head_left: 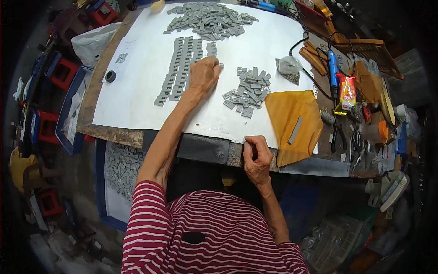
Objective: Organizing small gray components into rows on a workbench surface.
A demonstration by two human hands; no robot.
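Observation:
My left hand (204, 76) reaches over the white sheet (132, 86), its fingers pinched together at the end of a short column of small grey flat pieces (211, 48). A bit of pale grey, seemingly one such piece, shows at its fingertips. Longer columns of overlapping grey pieces (165, 84) lie to its left, partly covered by the hand. A loose heap of the pieces (248, 89) lies to its right, and a larger pile (210, 20) at the far side. My right hand (258, 159) rests at the table's near edge with curled fingers; whatever they hold is hidden.
Right of the loose heap lies a brown paper sheet (296, 121) with a grey strip (295, 130) on it. Beyond are a plastic bag of small bits (288, 71), a blue electric screwdriver (333, 68) with its cord, and pliers (339, 137). A black tape roll (110, 76) sits left.

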